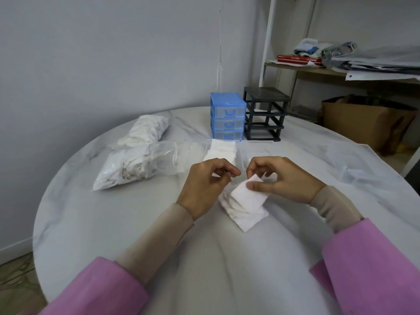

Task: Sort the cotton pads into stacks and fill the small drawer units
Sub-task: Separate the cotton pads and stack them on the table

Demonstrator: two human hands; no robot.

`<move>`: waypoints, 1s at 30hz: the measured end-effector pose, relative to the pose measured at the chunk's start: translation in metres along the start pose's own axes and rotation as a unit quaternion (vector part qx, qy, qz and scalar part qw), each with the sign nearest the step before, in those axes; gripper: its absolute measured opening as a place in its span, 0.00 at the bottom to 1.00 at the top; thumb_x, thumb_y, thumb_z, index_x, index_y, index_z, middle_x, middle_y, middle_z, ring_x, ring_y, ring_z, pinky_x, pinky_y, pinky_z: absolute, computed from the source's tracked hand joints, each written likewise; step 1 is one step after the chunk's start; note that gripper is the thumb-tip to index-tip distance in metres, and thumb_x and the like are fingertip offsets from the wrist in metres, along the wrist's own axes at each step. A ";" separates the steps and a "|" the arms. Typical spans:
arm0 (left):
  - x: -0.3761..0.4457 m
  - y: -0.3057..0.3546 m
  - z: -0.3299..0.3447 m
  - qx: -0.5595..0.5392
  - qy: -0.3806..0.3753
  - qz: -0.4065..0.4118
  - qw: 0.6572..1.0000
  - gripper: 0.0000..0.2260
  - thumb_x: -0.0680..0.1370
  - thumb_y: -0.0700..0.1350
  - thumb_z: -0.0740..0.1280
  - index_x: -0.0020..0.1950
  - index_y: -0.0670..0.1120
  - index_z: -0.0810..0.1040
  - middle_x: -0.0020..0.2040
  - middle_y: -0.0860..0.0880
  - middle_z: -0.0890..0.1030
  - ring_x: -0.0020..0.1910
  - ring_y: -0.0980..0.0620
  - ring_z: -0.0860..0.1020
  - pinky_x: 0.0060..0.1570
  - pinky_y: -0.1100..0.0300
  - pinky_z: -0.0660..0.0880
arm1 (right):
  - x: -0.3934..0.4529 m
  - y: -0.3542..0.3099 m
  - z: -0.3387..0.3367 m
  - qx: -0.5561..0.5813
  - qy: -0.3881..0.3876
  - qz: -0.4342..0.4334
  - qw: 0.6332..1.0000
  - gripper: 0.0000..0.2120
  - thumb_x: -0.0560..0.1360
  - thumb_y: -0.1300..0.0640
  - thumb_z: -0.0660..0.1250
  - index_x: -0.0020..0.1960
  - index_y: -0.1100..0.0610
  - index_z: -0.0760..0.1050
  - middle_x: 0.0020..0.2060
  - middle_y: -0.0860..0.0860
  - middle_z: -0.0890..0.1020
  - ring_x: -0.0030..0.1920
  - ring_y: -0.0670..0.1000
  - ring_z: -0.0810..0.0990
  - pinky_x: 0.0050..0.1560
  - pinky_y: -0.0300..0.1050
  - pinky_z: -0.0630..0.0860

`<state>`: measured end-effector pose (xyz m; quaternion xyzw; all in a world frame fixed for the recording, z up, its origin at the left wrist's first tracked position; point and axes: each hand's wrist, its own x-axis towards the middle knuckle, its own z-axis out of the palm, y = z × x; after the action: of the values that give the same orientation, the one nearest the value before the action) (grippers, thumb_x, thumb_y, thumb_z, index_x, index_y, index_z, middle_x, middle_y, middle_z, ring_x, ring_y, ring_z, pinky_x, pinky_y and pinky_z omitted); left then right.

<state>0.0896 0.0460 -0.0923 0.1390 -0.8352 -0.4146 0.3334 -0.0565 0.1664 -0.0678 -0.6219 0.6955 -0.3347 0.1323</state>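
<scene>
A slanted stack of white square cotton pads (244,206) lies on the round marble table (113,223) in front of me. My right hand (281,178) pinches the top pad (248,192) of that stack with thumb and fingers. My left hand (205,186) hovers just left of it with fingers curled, and I cannot tell whether it holds anything. A second row of pads (220,151) lies behind my hands. Farther back stand a blue drawer unit (228,117) with three shut drawers and a black frame (264,114) without drawers.
Two clear bags of cotton pads (134,164) (147,129) lie at the left. Clear plastic drawers (254,153) rest behind my right hand, and clear plastic (354,164) lies at the right. A shelf (341,69) and cardboard box (363,123) stand beyond the table.
</scene>
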 end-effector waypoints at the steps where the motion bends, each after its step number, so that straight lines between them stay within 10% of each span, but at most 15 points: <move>1: 0.000 0.000 0.000 -0.006 0.000 -0.008 1.000 0.11 0.75 0.33 0.65 0.42 0.48 0.80 0.41 0.52 0.82 0.40 0.56 0.78 0.42 0.71 0.74 | 0.000 0.000 -0.001 0.027 0.012 0.000 1.000 0.07 0.72 0.61 0.71 0.41 0.51 0.75 0.39 0.46 0.79 0.39 0.39 0.75 0.44 0.34 0.72; 6: 0.001 0.002 -0.001 -0.140 -0.052 -0.076 0.986 0.05 0.71 0.45 0.71 0.46 0.47 0.81 0.45 0.46 0.83 0.48 0.47 0.81 0.51 0.58 0.77 | 0.002 -0.003 -0.001 0.110 0.082 -0.021 0.990 0.08 0.69 0.59 0.73 0.45 0.59 0.76 0.40 0.54 0.81 0.40 0.52 0.79 0.43 0.44 0.76; 14: 0.006 -0.002 -0.010 -0.123 0.032 -0.053 0.990 0.07 0.71 0.35 0.71 0.37 0.45 0.78 0.35 0.49 0.81 0.37 0.53 0.79 0.43 0.59 0.77 | 0.003 -0.005 0.001 0.154 0.102 -0.004 0.983 0.09 0.69 0.63 0.72 0.45 0.58 0.74 0.34 0.51 0.79 0.30 0.47 0.79 0.37 0.38 0.78; 25: 0.009 0.000 -0.022 -0.211 0.163 -0.075 0.961 0.16 0.73 0.26 0.63 0.38 0.46 0.63 0.40 0.46 0.74 0.39 0.52 0.78 0.38 0.60 0.79 | 0.000 -0.005 0.007 -0.041 -0.058 0.010 0.997 0.09 0.69 0.58 0.74 0.47 0.51 0.78 0.44 0.43 0.81 0.45 0.38 0.77 0.45 0.25 0.68; 30: 0.008 -0.001 -0.021 -0.153 0.115 -0.033 0.981 0.20 0.72 0.27 0.61 0.31 0.51 0.76 0.32 0.58 0.77 0.38 0.58 0.75 0.41 0.60 0.78 | 0.001 -0.005 0.010 -0.067 -0.074 0.017 0.995 0.12 0.68 0.57 0.75 0.47 0.46 0.76 0.41 0.45 0.80 0.41 0.39 0.75 0.42 0.27 0.69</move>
<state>0.0975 0.0288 -0.0810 0.1605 -0.7131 -0.5296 0.4304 -0.0468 0.1622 -0.0720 -0.6405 0.7152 -0.2381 0.1468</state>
